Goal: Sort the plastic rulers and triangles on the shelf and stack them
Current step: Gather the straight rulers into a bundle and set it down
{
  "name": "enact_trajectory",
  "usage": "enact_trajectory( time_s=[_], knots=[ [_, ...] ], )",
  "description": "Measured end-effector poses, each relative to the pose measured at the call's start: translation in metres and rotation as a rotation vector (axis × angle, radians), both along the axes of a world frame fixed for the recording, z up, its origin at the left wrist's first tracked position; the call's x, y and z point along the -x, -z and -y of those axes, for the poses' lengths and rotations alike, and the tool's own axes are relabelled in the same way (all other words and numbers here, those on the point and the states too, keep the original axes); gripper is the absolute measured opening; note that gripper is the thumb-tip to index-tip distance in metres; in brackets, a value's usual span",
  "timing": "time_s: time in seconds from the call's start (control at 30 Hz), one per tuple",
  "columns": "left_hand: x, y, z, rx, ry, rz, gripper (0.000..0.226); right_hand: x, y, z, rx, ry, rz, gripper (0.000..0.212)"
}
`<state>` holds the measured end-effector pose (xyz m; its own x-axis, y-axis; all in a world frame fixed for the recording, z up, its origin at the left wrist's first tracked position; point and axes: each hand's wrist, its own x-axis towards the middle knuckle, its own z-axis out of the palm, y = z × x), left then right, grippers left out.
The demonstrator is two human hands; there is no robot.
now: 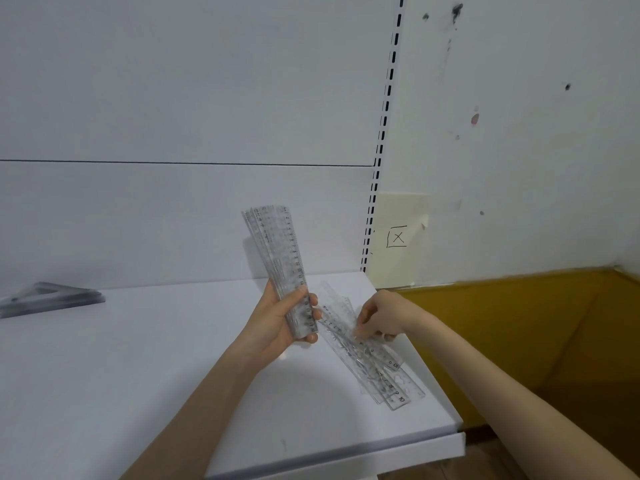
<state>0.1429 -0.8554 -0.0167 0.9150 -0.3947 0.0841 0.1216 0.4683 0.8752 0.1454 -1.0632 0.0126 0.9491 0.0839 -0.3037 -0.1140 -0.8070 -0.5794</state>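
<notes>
**Rulers half gathered, loose pile near the shelf edge**

Head view: the left hand holds a bundle of clear rulers upright above the white shelf, its grip wrapped around the bundle's lower end, thumb across the front. The right hand reaches down to a loose pile of rulers lying slantwise near the shelf's right edge; its fingertips press on the pile, seemingly pinching one ruler, though the transparent plastic makes it hard to tell. A stack of triangles lies well apart at the far left.

The risks, as a judgement: the pile sits near the right edge, so a sideways drag could push rulers off onto the yellow floor. The smooth, thin pieces cling together, so several may lift at once. The upright bundle already fans at the top and could slip if the left grip loosens
</notes>
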Motion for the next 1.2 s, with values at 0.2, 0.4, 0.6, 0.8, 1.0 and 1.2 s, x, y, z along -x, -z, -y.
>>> enact_trajectory(
  time_s=[0.2,0.4,0.6,0.8,1.0,1.2],
  knots=[
    [0.001,0.001,0.0,0.001,0.013,0.012,0.033,0.002,-0.012,0.009,-0.403,0.065,0.032,0.004],
    [0.004,0.001,0.003,-0.022,0.039,0.05,0.037,0.012,-0.043,-0.014,-0.776,-0.093,0.172,0.003],
    [0.006,-0.001,0.004,0.019,0.114,0.098,0.043,0.011,-0.04,-0.039,-0.816,-0.092,0.211,0.007],
    [0.009,-0.004,0.005,0.017,0.131,0.103,0.048,0.009,-0.042,-0.041,-0.759,-0.127,0.244,0.008],
    [0.008,-0.003,0.004,0.014,0.145,0.113,0.077,0.01,-0.045,-0.042,-0.671,-0.157,0.302,0.015],
    [0.006,0.0,0.004,0.002,0.14,0.098,0.061,0.01,-0.044,-0.043,-0.431,-0.178,0.396,0.018]
  ],
)
